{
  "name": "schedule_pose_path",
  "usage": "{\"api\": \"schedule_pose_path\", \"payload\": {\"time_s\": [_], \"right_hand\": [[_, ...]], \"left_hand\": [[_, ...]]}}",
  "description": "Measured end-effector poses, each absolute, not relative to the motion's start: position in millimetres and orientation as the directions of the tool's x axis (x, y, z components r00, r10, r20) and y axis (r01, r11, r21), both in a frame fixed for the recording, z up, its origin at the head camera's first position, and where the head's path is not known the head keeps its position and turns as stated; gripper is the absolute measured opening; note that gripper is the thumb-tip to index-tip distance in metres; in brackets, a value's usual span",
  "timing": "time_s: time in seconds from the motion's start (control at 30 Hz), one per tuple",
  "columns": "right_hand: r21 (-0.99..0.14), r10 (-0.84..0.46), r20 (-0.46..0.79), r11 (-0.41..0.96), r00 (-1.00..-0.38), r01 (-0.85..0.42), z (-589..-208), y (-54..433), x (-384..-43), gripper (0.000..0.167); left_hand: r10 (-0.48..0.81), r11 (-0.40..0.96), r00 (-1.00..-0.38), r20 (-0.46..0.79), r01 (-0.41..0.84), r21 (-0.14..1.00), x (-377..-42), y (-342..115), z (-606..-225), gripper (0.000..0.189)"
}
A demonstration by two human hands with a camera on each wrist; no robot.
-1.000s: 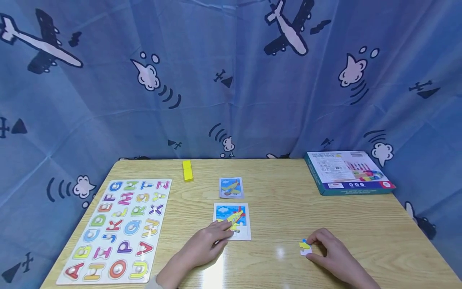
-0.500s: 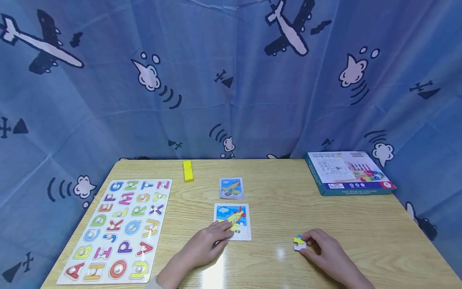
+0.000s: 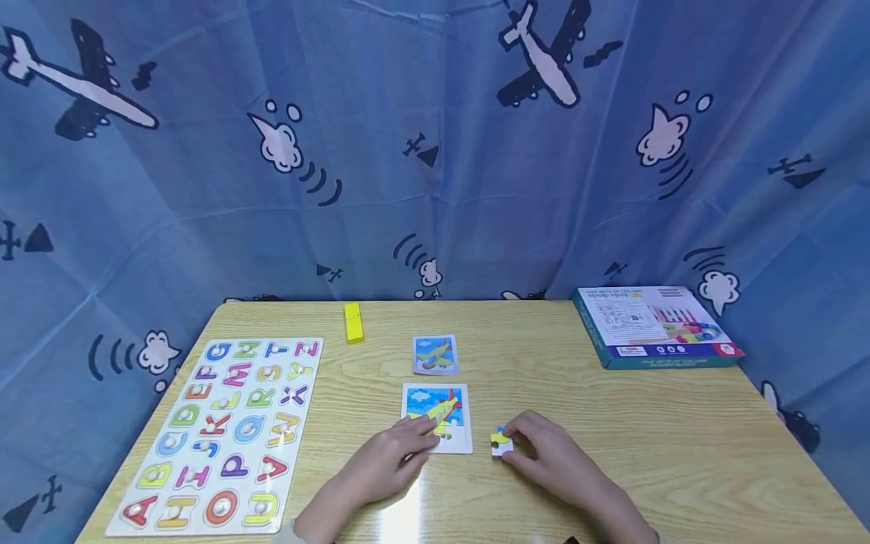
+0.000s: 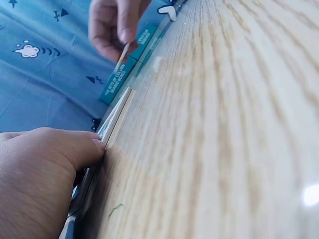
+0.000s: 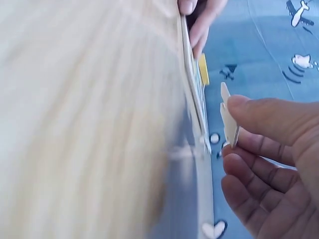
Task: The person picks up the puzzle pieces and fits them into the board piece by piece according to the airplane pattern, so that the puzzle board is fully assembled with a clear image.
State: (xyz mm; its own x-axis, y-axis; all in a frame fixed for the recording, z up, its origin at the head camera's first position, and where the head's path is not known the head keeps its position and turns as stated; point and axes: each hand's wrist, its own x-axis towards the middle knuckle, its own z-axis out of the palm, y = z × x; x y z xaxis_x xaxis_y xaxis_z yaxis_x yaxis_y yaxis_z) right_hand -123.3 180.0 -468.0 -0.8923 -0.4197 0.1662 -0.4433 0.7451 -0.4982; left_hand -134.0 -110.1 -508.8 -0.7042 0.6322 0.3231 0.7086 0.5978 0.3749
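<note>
A jigsaw puzzle board (image 3: pixel 459 440) with a yellow airplane picture lies on the table; white backing shows at its lower right. My left hand (image 3: pixel 389 462) rests on its lower left part, fingers laid over the picture. In the left wrist view the left thumb (image 4: pixel 89 152) touches the board's edge. Just right of the board, my right hand (image 3: pixel 553 459) pinches a jigsaw piece (image 3: pixel 501 444) coloured yellow, blue and white. Seen edge-on in the right wrist view, the piece (image 5: pixel 229 119) sits between thumb and fingers, raised off the table.
Behind the board lies a small airplane picture card (image 3: pixel 436 355). A wooden alphabet board (image 3: pixel 227 438) covers the left side. Further back are a yellow block (image 3: pixel 353 323) and, at right, a flat box (image 3: pixel 655 326). A blue curtain (image 3: pixel 435 151) hangs behind the table.
My right hand has carried the jigsaw piece leftward and slightly away from me, close to the puzzle board's right side. The left hand has stayed in place.
</note>
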Motion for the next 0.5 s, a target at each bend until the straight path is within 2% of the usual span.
{"api": "schedule_pose_path", "payload": {"time_s": [0.2,0.5], "right_hand": [[-0.5,-0.475,0.196,0.704,-0.858,-0.504,-469.0,153.4,-134.3,0.02],[-0.497,-0.502,0.192,0.691,-0.843,-0.525,-474.8,132.9,-143.5,0.023]], "left_hand": [[0.63,0.596,-0.707,0.322,0.706,0.383,-133.1,-109.3,-507.9,0.027],[0.632,0.594,-0.707,0.317,0.705,0.388,-134.0,-109.8,-508.3,0.028]]}}
